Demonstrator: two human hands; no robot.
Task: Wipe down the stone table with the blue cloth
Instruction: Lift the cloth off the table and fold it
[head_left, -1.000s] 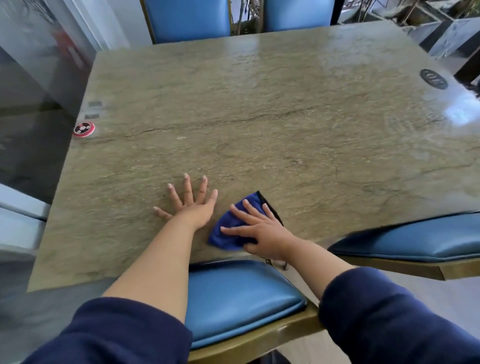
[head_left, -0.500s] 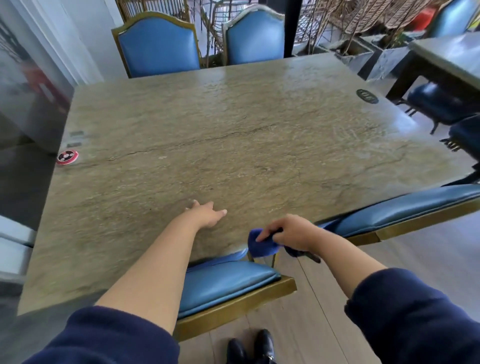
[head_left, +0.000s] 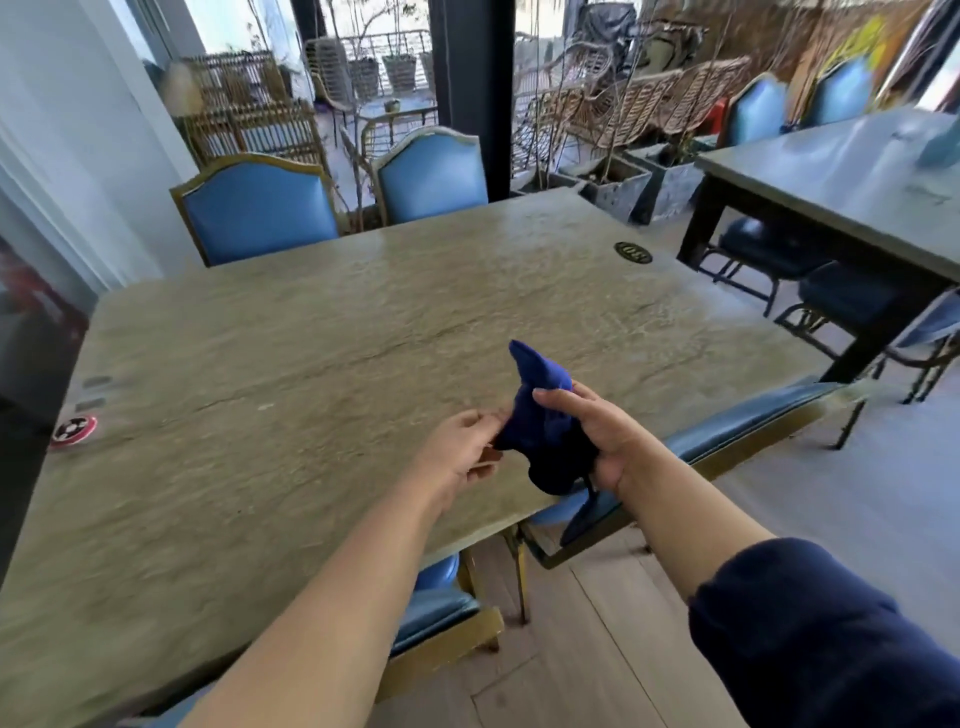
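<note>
The blue cloth (head_left: 540, 421) is off the stone table (head_left: 291, 364) just now, held up in the air above the near edge, bunched into a lump with one corner poking upward and a dark tail hanging down toward the chair seat (head_left: 727, 431) below. The right hand (head_left: 602, 436) has it, fingers curled around the wad from the right side. The left hand (head_left: 462, 452) meets it from the other side, thumb and fingertips pinching a fold at the cloth's left edge (it looks to me like a refolding or a change of face, though that is only my reading). So the cloth sits between the two hands, its long axis running roughly up and down, and the tabletop lies below and ahead of it. The right hand is the nearer carrier; to wipe again it would need to bring the cloth down and forward onto the stone.
</note>
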